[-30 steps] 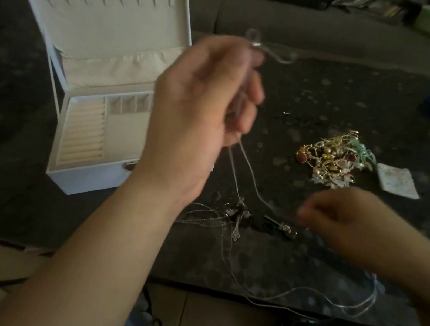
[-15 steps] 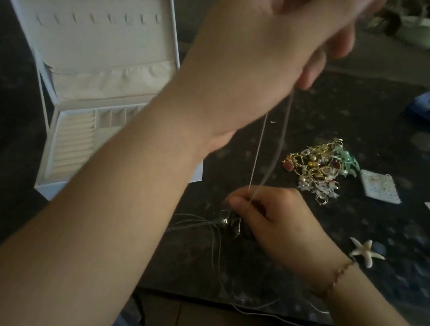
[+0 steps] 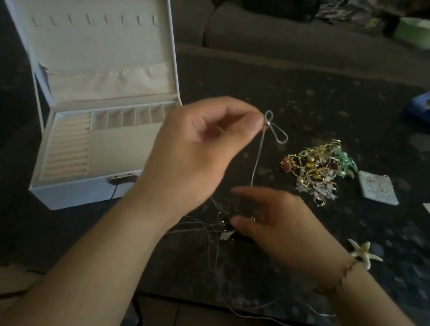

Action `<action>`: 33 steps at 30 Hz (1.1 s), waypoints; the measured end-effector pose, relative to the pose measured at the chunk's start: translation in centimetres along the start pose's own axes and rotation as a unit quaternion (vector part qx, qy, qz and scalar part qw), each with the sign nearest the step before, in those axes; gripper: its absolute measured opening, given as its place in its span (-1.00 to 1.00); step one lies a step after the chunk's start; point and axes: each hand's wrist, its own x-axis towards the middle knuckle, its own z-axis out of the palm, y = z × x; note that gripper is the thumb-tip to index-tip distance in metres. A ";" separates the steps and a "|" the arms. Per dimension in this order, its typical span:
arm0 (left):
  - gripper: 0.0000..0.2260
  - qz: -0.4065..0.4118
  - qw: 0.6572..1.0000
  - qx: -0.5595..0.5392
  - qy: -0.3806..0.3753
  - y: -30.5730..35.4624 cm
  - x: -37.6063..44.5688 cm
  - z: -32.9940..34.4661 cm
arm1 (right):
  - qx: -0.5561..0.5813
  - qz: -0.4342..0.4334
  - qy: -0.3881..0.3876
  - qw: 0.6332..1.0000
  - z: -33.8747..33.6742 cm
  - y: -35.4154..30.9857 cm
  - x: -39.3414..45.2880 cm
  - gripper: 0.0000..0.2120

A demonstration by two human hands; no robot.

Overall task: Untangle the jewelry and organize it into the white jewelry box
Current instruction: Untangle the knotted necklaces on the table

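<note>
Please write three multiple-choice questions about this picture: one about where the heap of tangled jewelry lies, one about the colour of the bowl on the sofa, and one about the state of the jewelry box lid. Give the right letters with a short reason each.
1. Where does the heap of tangled jewelry lie?
A. inside the jewelry box
B. on the dark table, to the right of both hands
C. on the sofa

2. What colour is the bowl on the sofa?
A. red
B. black
C. light green

3. What is the state of the jewelry box lid?
A. raised open
B. shut and latched
C. taken off and lying on the table

Answers:
1 B: the heap rests on the table, beyond the right hand, while the left hand pinches a thin chain.
2 C: the bowl looks pale green.
3 A: the lid stands up, showing its row of hooks.
</note>
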 end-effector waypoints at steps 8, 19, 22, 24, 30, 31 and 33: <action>-0.85 -0.093 0.990 -0.045 0.093 -1.9 0.0 -2.1 | 0.267 0.082 0.158 0.947 -6.2 1.3 1.6 -0.83; -0.87 -0.243 0.932 -0.253 0.088 -3.3 1.7 -0.5 | -0.004 -0.013 0.202 0.979 -4.0 0.3 10.2 -0.70; -0.88 -0.228 0.937 -0.251 0.086 -3.3 2.9 0.3 | 0.071 -0.091 0.033 0.993 -2.9 -1.2 4.2 -0.66; -0.88 -0.215 0.943 -0.232 0.102 -3.2 3.8 0.8 | 0.043 -0.092 -0.085 0.991 -1.9 -1.2 1.5 -0.68; -0.87 -0.185 0.951 -0.215 0.122 -3.2 5.6 2.1 | -0.018 -0.008 0.101 0.995 0.5 1.5 3.1 -0.64; -0.87 -0.177 0.950 -0.228 0.117 -3.1 5.8 2.3 | -0.038 -0.005 0.074 0.996 0.7 1.7 3.5 -0.62; -0.87 -0.164 0.947 -0.255 0.111 -2.9 6.1 2.7 | -0.095 -0.032 0.020 0.995 0.8 1.9 3.8 -0.71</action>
